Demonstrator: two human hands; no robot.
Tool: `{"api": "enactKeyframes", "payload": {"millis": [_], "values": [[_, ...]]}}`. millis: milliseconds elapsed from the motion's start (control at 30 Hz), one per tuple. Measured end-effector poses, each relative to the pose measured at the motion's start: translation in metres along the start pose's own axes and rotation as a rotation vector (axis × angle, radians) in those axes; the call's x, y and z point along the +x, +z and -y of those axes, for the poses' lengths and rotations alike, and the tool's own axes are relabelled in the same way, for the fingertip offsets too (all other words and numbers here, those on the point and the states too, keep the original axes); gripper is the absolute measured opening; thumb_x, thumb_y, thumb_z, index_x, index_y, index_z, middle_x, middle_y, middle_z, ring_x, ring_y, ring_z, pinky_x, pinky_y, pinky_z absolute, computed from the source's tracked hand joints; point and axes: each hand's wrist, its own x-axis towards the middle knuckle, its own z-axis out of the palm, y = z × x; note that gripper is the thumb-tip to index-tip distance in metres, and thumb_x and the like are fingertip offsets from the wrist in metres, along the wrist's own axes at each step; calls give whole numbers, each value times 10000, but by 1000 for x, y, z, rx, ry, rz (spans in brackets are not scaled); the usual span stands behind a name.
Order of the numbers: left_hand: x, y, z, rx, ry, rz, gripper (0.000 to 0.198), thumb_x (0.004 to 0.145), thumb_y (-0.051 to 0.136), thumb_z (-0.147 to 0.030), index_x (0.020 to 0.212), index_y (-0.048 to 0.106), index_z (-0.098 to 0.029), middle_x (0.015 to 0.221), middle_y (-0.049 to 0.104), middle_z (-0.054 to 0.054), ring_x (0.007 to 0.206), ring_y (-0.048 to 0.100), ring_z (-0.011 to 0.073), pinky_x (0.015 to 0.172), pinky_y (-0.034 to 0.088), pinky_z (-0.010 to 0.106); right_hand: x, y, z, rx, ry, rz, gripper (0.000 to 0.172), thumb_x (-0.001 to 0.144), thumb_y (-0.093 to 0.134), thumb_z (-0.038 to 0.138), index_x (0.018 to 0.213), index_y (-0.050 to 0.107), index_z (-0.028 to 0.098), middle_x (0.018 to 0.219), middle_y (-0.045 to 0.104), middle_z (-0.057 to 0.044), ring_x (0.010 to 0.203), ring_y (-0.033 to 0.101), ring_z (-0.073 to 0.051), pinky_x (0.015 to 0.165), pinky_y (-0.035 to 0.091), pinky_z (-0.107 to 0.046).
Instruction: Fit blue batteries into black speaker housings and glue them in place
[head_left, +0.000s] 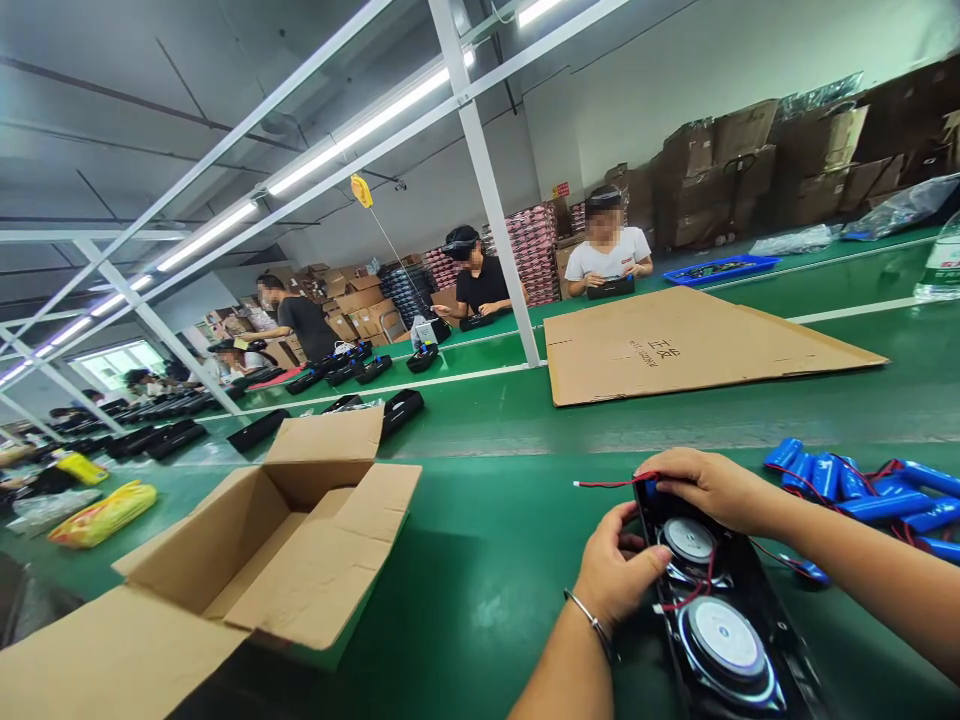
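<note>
A long black speaker housing (724, 620) with two round speaker drivers lies in front of me on the green belt (480, 560). My left hand (619, 570) grips its left edge, fingers curled beside the upper driver. My right hand (712, 485) presses down on the housing's far end, fingers closed over a blue battery cell. Thin red wires (607, 484) stick out to the left from under that hand and run across the drivers.
An open cardboard box (247, 560) stands at my left. Several blue battery cells with red leads (862, 490) lie at right. A flat cardboard sheet (690, 345) rests farther along. Other people work across the line with black housings (401, 405). Stacked cartons line the back wall.
</note>
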Motion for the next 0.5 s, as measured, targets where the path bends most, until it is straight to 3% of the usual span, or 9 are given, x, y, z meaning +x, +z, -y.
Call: {"api": "enactKeyframes", "payload": {"millis": [267, 500], "values": [[1, 5, 2, -84, 27, -52, 703, 623, 718, -326, 1262, 463, -182, 1092, 586, 96, 929, 560, 210, 834, 450, 333, 0, 1, -4, -122, 7, -33, 293, 838, 454, 408, 1046, 648, 334, 1122, 552, -24, 1038, 472, -221, 943, 350, -449], [3, 5, 4, -145, 50, -31, 776, 587, 737, -415, 1265, 469, -150, 1041, 604, 113, 877, 573, 214, 798, 467, 340, 0, 2, -11, -191, 54, -35, 256, 802, 503, 446, 1007, 650, 403, 1145, 566, 28, 1036, 495, -236, 924, 369, -469]]}}
